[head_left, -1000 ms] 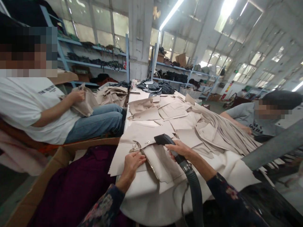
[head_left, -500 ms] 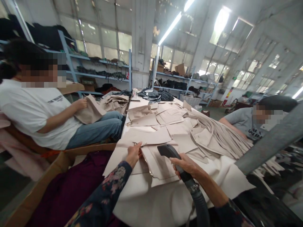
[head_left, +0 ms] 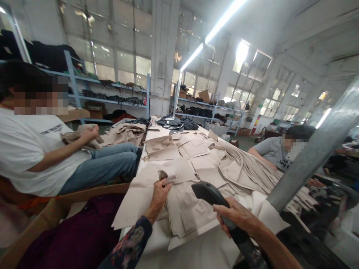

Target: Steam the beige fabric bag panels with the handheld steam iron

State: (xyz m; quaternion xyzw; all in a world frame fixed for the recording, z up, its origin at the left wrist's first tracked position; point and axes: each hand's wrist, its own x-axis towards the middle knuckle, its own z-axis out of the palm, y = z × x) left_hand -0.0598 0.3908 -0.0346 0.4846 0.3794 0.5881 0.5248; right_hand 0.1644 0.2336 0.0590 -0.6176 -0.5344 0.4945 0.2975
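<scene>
My left hand [head_left: 160, 196] is closed on the edge of a beige fabric piece [head_left: 182, 170], and a darker folded bit of it stands up above the fingers. In my right hand [head_left: 234, 216] is a black vacuum-hose handpiece [head_left: 213, 194]. Its curved head points up and left, over a stack of beige fabric pieces [head_left: 190, 209] and to the right of my left hand. My right fingers wrap round the handle, while the lower end runs out toward the bottom edge. Whether the nozzle touches the fabric I cannot tell.
More beige pieces [head_left: 196, 145] and a bundle of long beige strips [head_left: 252, 158] cover the table. At left, a cardboard box [head_left: 42, 220] holds purple cloth [head_left: 73, 231]. A metal post [head_left: 308, 149] slants on the right. One person [head_left: 42, 153] sits left, another [head_left: 272, 149] right.
My left hand has turned and lifted the fabric edge, which now shows a folded bit. The handpiece has shifted slightly right and down. The person at left has gathered the cloth closer.
</scene>
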